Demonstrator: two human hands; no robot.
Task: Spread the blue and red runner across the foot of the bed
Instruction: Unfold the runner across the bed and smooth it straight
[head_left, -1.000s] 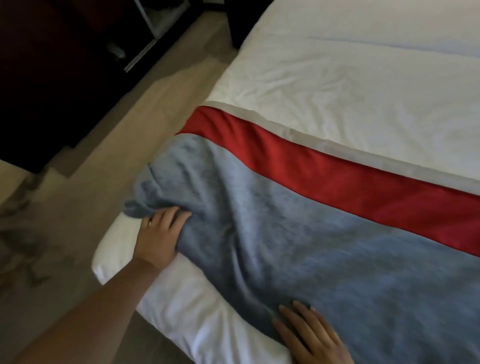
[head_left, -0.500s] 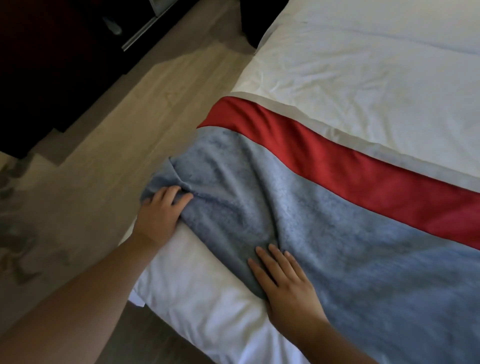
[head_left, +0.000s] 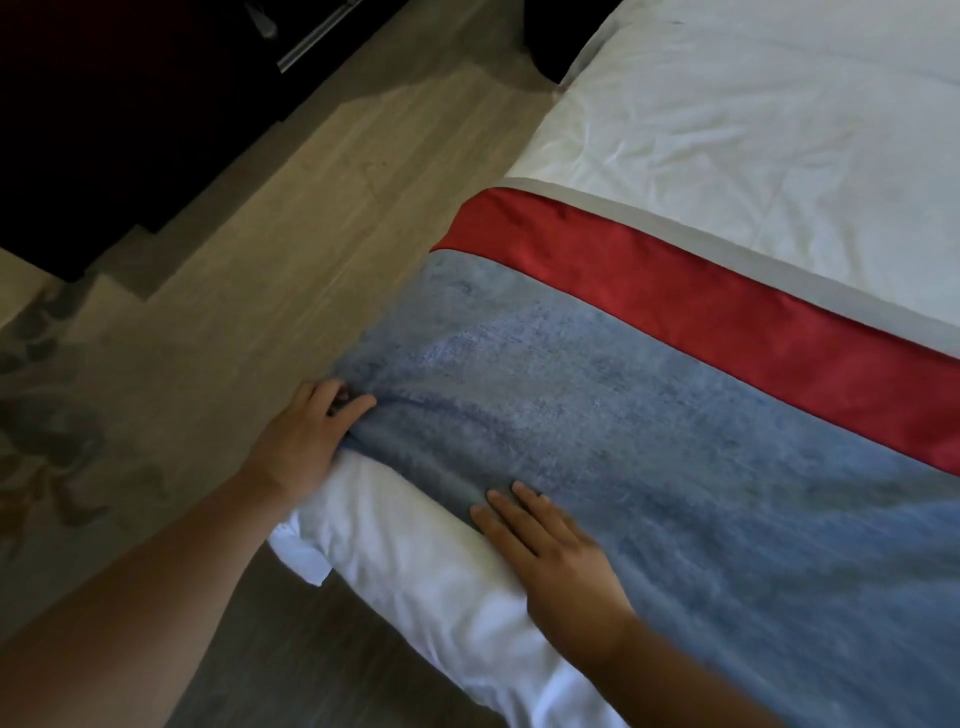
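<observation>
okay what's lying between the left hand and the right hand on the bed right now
In the head view, a rumpled ridge of the blue part of the runner runs between the left hand and right hand, with white bedding just below it.

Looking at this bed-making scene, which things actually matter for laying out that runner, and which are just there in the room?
Part of the job:
- runner, blue with a red band
- bed, white cover
- left hand, gripping the runner's corner
- right hand, flat on the blue cloth

Just there:
- wooden floor
- dark furniture
- patterned rug
</observation>
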